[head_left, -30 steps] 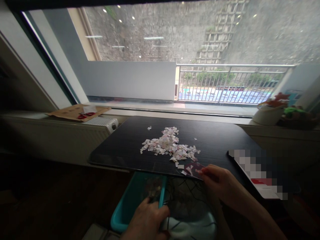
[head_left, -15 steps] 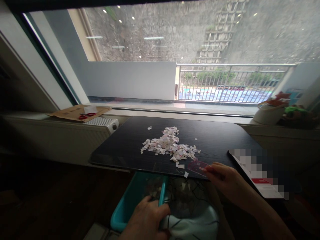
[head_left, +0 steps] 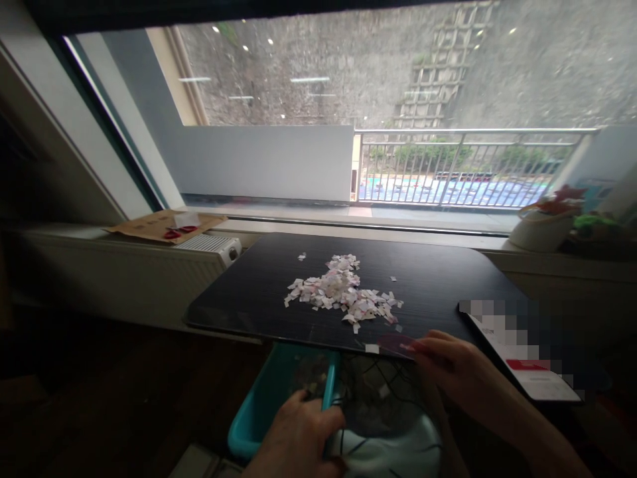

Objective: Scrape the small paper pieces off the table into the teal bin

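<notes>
Left hand grips bin by its rim; right hand pinches pink card at table edge. Best: card flat, bin directly below, so paper bits don't stray.

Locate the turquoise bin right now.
In the head view, the turquoise bin is low, left of centre, below the near edge of the black table, gripped by the left hand.

Head cam is looking forward and down from the near side of the desk, sitting close, facing the window
</notes>
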The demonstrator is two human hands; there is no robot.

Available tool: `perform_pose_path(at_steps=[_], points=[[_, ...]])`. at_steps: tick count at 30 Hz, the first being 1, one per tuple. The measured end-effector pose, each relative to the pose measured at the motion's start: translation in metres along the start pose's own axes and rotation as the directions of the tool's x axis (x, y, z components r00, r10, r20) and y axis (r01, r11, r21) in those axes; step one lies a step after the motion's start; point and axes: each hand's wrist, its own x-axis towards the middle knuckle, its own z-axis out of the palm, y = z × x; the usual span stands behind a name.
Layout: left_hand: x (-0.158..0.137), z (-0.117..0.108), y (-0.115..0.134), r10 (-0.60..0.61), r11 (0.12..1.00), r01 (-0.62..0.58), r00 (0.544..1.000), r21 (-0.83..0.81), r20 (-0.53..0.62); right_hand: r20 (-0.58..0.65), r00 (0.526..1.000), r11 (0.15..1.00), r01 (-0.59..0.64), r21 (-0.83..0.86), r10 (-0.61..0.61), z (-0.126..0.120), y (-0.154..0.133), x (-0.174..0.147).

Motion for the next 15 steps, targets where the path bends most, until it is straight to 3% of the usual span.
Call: perform_pose_path(at_steps=[8,15], points=[[0.007,0.008,-0.007,0.017,0.999,-0.017,1.0,0.043,-0.008,0.008,1.0,1.0,0.019,0.018,-0.019,0.004,-0.004,-0.004],[0.004,0.031,-0.01,0.295,0.943,-0.277,0.952,0.184,-0.077,-0.032,0.999,0.999,0.031,-0.024,-0.031,-0.003,0.001,-0.005]])
